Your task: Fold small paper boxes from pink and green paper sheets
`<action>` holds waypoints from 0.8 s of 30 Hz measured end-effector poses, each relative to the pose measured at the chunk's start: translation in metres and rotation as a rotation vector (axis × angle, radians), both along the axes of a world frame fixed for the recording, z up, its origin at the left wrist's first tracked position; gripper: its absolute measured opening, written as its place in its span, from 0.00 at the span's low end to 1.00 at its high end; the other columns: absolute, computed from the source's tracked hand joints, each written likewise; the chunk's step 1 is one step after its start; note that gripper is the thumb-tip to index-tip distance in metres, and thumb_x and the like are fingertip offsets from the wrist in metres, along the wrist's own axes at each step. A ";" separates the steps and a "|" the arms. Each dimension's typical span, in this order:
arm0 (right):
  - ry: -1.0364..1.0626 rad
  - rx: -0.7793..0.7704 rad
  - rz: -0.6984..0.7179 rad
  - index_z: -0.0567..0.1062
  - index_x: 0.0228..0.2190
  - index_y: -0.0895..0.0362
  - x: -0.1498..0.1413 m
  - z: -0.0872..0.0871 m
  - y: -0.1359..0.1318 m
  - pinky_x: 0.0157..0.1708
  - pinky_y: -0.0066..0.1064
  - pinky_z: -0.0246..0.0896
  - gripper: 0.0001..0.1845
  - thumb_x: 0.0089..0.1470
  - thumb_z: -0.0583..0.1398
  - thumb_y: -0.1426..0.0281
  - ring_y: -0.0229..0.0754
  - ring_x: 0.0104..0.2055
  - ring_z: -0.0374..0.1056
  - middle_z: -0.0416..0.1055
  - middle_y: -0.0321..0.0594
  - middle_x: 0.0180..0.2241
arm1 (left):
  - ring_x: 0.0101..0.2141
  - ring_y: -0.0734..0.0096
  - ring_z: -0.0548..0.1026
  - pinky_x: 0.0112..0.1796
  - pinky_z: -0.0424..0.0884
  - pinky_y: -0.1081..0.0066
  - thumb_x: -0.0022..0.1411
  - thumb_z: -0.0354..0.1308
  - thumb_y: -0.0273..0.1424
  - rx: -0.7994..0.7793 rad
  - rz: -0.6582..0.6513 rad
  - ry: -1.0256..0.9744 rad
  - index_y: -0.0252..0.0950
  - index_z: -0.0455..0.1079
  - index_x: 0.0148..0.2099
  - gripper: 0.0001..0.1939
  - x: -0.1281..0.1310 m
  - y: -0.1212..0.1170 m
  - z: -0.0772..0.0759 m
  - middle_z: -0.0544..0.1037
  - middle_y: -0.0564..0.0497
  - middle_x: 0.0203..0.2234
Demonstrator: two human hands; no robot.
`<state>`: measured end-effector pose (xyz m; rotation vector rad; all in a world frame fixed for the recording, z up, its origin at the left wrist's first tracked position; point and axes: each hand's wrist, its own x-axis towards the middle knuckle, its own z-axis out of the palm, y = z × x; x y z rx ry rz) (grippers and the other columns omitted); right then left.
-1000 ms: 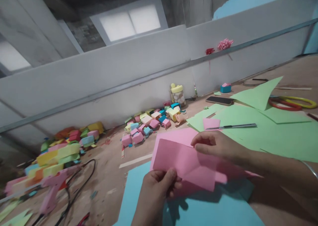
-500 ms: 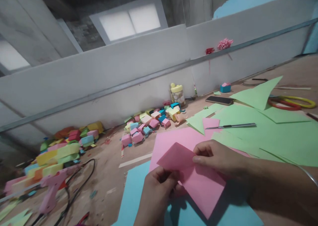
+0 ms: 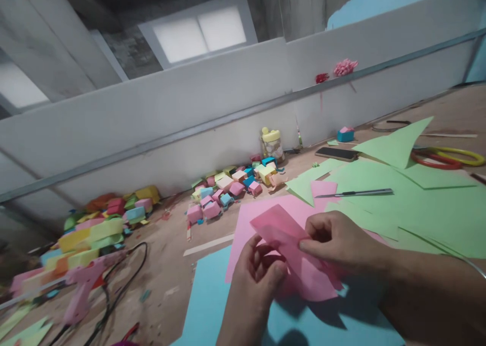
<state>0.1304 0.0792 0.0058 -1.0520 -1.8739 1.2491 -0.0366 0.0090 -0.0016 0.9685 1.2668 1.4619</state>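
Note:
A folded piece of pink paper (image 3: 299,257) is held up in both hands above the sheets on the table. My left hand (image 3: 260,277) curls round its left side, thumb and fingers bent against it; part of the grip is hidden by the fingers. My right hand (image 3: 337,239) pinches the right edge between thumb and forefinger. Beneath lie a larger pink sheet (image 3: 243,239) and a light blue sheet (image 3: 207,290). A craft knife (image 3: 357,193) rests on green paper (image 3: 436,209) just beyond my right hand.
Small folded paper boxes (image 3: 212,209) are heaped by the wall, with larger ones (image 3: 91,232) further left. A pink glue gun (image 3: 81,293) with a black cord lies at the left. A phone (image 3: 336,154), scissors (image 3: 444,158) and a yellow-lidded jar (image 3: 272,144) stand or lie behind.
The pink paper has tilted and bent, its lower corner swinging up and its top corner shifting right. My left hand has moved slightly right and up, its fingers spread a little more.

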 end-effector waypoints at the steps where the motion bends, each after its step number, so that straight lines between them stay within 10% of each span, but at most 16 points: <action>1: -0.010 0.039 -0.004 0.60 0.15 0.57 0.000 0.001 -0.002 0.18 0.23 0.44 0.14 0.43 0.60 0.70 0.30 0.19 0.51 0.55 0.28 0.15 | 0.31 0.64 0.75 0.27 0.69 0.72 0.38 0.69 0.47 0.026 -0.037 0.014 0.34 0.68 0.43 0.32 0.003 -0.002 0.003 0.78 0.45 0.33; 6: -0.055 0.137 0.136 0.68 0.17 0.59 0.002 0.009 -0.021 0.19 0.23 0.46 0.10 0.42 0.63 0.70 0.30 0.20 0.53 0.62 0.30 0.17 | 0.45 0.55 0.73 0.40 0.69 0.67 0.45 0.66 0.44 0.000 0.018 0.084 0.35 0.68 0.47 0.29 0.016 -0.018 0.015 0.76 0.41 0.43; 11: 0.045 -0.110 0.173 0.69 0.17 0.59 0.002 0.010 -0.021 0.19 0.22 0.49 0.12 0.38 0.67 0.69 0.31 0.20 0.55 0.64 0.30 0.17 | 0.49 0.59 0.70 0.45 0.66 0.70 0.51 0.62 0.39 -0.058 0.070 0.124 0.36 0.71 0.44 0.19 0.020 -0.021 0.018 0.75 0.44 0.47; 24: 0.113 -0.341 0.015 0.70 0.28 0.59 0.005 0.005 0.011 0.15 0.21 0.43 0.09 0.51 0.59 0.65 0.29 0.17 0.49 0.57 0.28 0.17 | 0.18 0.76 0.67 0.20 0.63 0.76 0.41 0.52 0.19 -0.353 0.090 -0.329 0.34 0.64 0.25 0.06 -0.014 -0.007 0.015 0.67 0.57 0.15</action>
